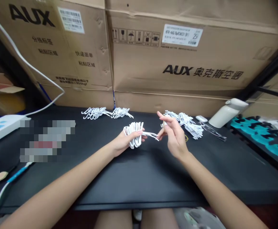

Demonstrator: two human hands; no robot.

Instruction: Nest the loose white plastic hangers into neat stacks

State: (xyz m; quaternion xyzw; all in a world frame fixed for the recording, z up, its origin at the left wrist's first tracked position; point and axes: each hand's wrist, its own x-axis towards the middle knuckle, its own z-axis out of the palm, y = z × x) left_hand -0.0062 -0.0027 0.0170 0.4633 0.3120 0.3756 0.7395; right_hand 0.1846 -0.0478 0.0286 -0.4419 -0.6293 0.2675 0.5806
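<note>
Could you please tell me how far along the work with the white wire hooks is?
Partway, it seems. The compact bundles of thin white wire hooks at the back right look gathered already, though I can't tell if they are fastened. The left hand holds another white bunch, with the right hand at its projecting ends. Two looser white clusters at the back left probably remain.

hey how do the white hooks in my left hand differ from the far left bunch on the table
The held bunch is up in your left hand; the far-left bunch lies on the black table. The held bunch looks roughly upright, while the far-left bunch slants in a row. Both are white and hooked.
</note>
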